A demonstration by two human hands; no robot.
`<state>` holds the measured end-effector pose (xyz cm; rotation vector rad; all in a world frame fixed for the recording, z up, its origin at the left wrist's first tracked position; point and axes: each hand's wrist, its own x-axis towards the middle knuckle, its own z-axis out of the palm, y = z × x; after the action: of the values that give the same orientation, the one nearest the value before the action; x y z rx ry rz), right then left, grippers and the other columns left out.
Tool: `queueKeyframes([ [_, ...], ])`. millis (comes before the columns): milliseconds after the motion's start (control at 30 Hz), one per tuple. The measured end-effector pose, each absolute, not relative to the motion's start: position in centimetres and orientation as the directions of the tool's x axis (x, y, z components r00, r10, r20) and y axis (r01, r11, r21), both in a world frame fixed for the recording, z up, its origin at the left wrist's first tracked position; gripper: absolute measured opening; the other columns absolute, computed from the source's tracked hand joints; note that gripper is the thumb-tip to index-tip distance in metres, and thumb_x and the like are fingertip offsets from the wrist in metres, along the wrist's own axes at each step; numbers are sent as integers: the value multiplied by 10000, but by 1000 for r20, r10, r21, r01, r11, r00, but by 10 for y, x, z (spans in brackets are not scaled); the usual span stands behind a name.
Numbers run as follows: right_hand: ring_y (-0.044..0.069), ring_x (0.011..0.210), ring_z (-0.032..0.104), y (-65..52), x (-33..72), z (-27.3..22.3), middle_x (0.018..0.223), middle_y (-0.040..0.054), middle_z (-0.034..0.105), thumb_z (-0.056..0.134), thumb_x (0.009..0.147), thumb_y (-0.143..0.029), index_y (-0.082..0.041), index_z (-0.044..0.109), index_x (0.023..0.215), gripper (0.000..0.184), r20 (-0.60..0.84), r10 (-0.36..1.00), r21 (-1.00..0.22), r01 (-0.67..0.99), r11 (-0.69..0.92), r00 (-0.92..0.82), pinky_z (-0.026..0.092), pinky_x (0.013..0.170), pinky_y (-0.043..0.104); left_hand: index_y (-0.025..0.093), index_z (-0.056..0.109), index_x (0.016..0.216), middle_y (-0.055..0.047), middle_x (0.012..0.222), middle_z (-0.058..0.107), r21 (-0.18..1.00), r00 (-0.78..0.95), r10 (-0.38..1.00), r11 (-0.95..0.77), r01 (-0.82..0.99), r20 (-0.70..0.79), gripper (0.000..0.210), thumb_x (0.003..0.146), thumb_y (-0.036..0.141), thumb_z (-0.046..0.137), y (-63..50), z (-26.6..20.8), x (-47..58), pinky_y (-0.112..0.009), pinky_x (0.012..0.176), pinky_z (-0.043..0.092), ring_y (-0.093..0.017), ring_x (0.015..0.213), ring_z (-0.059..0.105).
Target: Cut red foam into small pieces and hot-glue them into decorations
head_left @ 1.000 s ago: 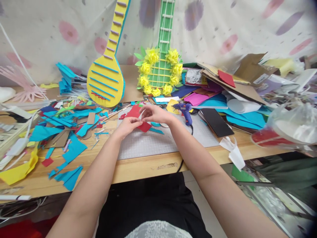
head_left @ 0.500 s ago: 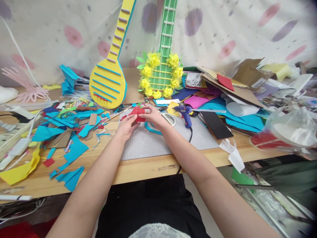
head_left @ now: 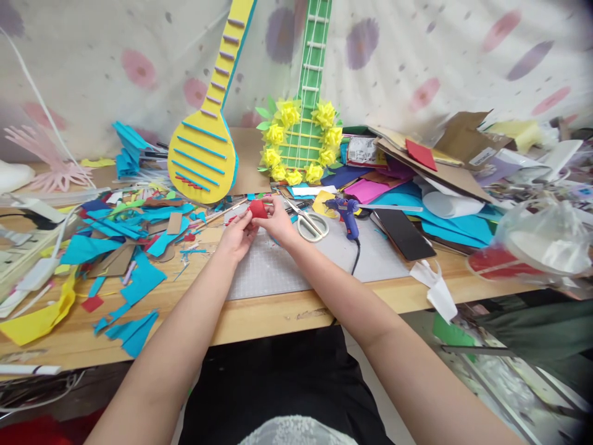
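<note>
A small piece of red paper (head_left: 258, 209) is held between both hands, over the grey cutting mat (head_left: 269, 272). My left hand (head_left: 238, 236) pinches its left side with thumb and fingers. On its right side, my right hand (head_left: 277, 220) grips it with the fingertips. White-handled scissors (head_left: 312, 226) lie on the mat just right of my right hand. Farther right is a blue glue gun (head_left: 346, 217) with its cord trailing forward. A yellow paper guitar-like instrument (head_left: 204, 154) and a green one ringed with yellow flowers (head_left: 303, 133) lean at the back.
Blue paper scraps (head_left: 139, 284) and other offcuts cover the left of the wooden table (head_left: 278, 318). A dark phone (head_left: 405, 235) lies at the mat's right edge. Stacked paper and cardboard (head_left: 458, 167) fill the back right, near a plastic-wrapped bucket (head_left: 523, 253).
The red paper has been folded or curled into a smaller shape between my fingers. My right hand has shifted slightly left, so more of the scissors shows.
</note>
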<state>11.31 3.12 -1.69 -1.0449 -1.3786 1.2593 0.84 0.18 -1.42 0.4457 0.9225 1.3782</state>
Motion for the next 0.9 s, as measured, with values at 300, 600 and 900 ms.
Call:
queueKeyframes([
  [300,120,709,602,28,134,-5,758,-49,598,646,548,-132,-215,387,974,505,56,967,-998,-31,50,-250,484,752,306,148,616,712,14,637,627,842,-117,954,181,-509,-275,143,614,183,714,-3,-8,12,-189,628,447,-60,582,557],
  [600,118,665,580,29,156,7,698,-42,579,618,618,-176,-198,424,983,414,29,940,-992,105,68,-339,473,680,280,141,594,715,12,610,622,887,-183,957,122,-445,-223,203,579,176,739,-1,-12,9,-227,629,477,-83,576,575],
  [900,303,969,564,20,216,7,1047,191,592,539,724,-227,-119,501,1037,333,42,995,-228,968,102,-95,431,790,392,179,563,740,36,681,636,741,-255,921,52,-670,-295,103,723,166,663,6,-15,1,-245,764,503,-61,648,623],
])
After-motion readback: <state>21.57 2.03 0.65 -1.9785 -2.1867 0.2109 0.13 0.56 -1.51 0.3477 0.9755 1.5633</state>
